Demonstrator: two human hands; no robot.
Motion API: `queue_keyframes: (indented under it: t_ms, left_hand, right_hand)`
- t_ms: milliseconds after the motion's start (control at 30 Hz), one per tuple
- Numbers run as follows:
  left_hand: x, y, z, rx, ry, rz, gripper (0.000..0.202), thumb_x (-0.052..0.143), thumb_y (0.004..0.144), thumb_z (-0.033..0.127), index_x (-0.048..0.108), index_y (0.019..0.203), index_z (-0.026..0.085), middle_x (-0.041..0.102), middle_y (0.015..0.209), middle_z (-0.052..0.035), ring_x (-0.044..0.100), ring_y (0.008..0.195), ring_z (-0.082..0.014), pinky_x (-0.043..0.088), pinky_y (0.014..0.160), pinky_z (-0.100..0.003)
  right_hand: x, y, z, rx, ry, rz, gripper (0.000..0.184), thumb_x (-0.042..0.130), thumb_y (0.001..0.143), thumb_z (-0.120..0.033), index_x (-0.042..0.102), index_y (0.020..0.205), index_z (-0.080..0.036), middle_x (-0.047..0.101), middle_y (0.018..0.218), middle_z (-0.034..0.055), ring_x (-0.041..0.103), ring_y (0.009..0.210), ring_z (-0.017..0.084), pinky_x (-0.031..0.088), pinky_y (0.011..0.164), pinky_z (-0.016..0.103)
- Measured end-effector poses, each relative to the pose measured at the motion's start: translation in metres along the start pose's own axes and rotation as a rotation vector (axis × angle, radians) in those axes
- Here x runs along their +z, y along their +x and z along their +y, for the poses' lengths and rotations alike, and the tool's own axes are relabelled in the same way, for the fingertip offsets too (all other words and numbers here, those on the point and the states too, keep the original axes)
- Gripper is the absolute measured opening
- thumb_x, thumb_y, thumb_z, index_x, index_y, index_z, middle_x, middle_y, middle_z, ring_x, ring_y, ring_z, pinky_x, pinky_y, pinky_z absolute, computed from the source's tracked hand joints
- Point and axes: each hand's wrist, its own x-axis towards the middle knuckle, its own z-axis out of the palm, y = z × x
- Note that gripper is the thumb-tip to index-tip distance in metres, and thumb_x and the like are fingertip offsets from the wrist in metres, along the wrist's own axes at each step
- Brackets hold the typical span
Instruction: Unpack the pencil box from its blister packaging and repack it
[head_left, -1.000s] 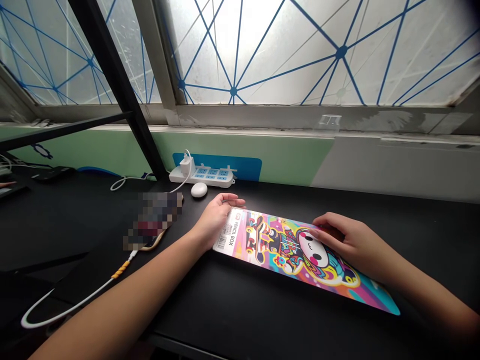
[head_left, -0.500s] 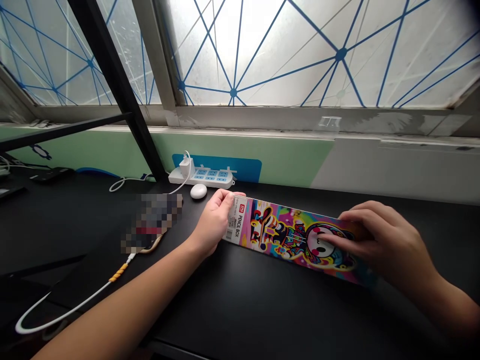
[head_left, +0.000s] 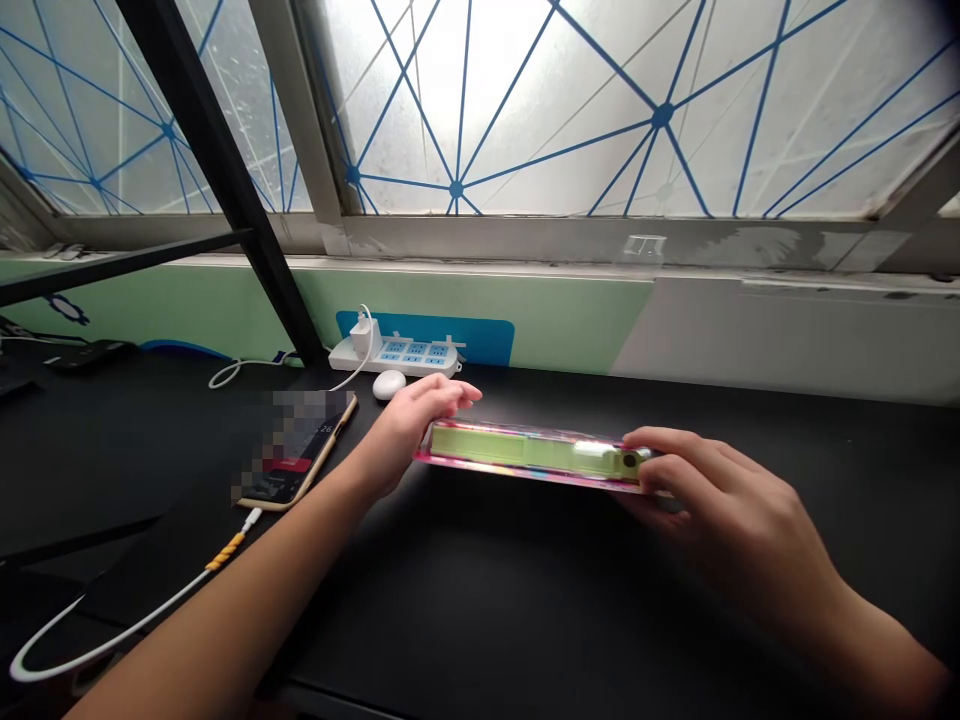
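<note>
From my remote view the pencil box (head_left: 532,452) is up on its long edge over the black desk (head_left: 525,610), tilted a bit, lime-green panel facing me, pink rim along the top and bottom. I can't tell if the lower edge touches the desk. There's a white strip and a small dark round spot near its right end. My left hand (head_left: 409,425) is at the box's left end, the fingers (head_left: 450,393) pressed together and lying fairly straight along the top, and I can't tell whether they grip or just rest. My right hand (head_left: 720,490) has the right end, fingers (head_left: 675,450) close together and curled over it, pinching from the end; the thumb is hard to make out. Left of the box, just past my left wrist, lies a phone (head_left: 296,450) in a gold-edged case, screen blurred, with a white cable (head_left: 127,630) running from it toward me, yellow wrap near the plug. Behind the box, a white round object (head_left: 388,385) sits on the desk near a white power strip (head_left: 394,355) with a charger (head_left: 364,333) plugged in — blue panel (head_left: 480,340) on the green wall behind. Above that, frosted windows (head_left: 525,100) with blue lines, black metal post (head_left: 217,180) crossing at left.
</note>
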Motion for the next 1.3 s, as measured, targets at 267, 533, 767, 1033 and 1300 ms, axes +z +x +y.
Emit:
queue_keyframes:
  t_ms: [267, 533, 767, 1033, 1300]
  left_hand:
    - [0.0, -0.013, -0.002, 0.084, 0.735, -0.34, 0.062, 0.089, 0.07, 0.046, 0.07, 0.127, 0.031, 0.066, 0.134, -0.0101, 0.054, 0.129, -0.0385, 0.043, 0.107, -0.045]
    - [0.004, -0.01, -0.013, 0.235, 0.9, -0.404, 0.072, 0.088, 0.071, 0.034, 0.063, 0.138, 0.03, 0.063, 0.133, -0.0113, 0.053, 0.128, -0.0367, 0.045, 0.109, -0.05]
    - [0.008, -0.01, -0.02, 0.504, 1.14, -0.333, 0.077, 0.085, 0.076, 0.027, 0.054, 0.147, 0.028, 0.055, 0.141, -0.0118, 0.048, 0.13, -0.0332, 0.041, 0.113, -0.051]
    - [0.01, -0.006, -0.026, 0.771, 1.252, -0.221, 0.076, 0.084, 0.082, 0.033, 0.049, 0.15, 0.031, 0.053, 0.143, -0.0119, 0.047, 0.13, -0.0341, 0.034, 0.117, -0.054]
    - [0.0, 0.007, -0.031, 0.414, 0.807, 0.122, 0.086, 0.07, 0.09, 0.058, 0.029, 0.159, 0.026, 0.034, 0.164, -0.0151, 0.029, 0.151, -0.0371, 0.026, 0.123, -0.057]
  right_hand:
    - [0.025, 0.002, -0.006, -0.146, 0.033, -0.156, 0.037, 0.063, 0.088, -0.025, 0.054, 0.124, -0.022, 0.071, 0.118, 0.0156, 0.067, 0.098, 0.033, 0.052, 0.079, 0.045]
    - [0.03, -0.003, 0.002, 0.079, 0.222, -0.352, 0.068, 0.071, 0.087, -0.054, 0.044, 0.144, -0.027, 0.059, 0.141, 0.0149, 0.058, 0.125, 0.035, 0.05, 0.101, 0.051]
    - [0.033, -0.005, 0.034, 0.312, 0.34, -0.393, 0.079, 0.066, 0.086, -0.068, 0.042, 0.148, -0.025, 0.054, 0.149, 0.0165, 0.055, 0.133, 0.037, 0.049, 0.106, 0.053]
    - [0.021, -0.001, 0.06, 0.481, 0.256, -0.187, 0.08, 0.066, 0.078, -0.078, 0.061, 0.132, -0.02, 0.067, 0.126, 0.0167, 0.065, 0.112, 0.039, 0.055, 0.095, 0.055]
    - [0.01, 0.001, 0.053, 0.387, 0.318, -0.095, 0.071, 0.073, 0.076, -0.073, 0.065, 0.125, -0.022, 0.064, 0.114, 0.012, 0.067, 0.092, 0.029, 0.061, 0.077, 0.042]
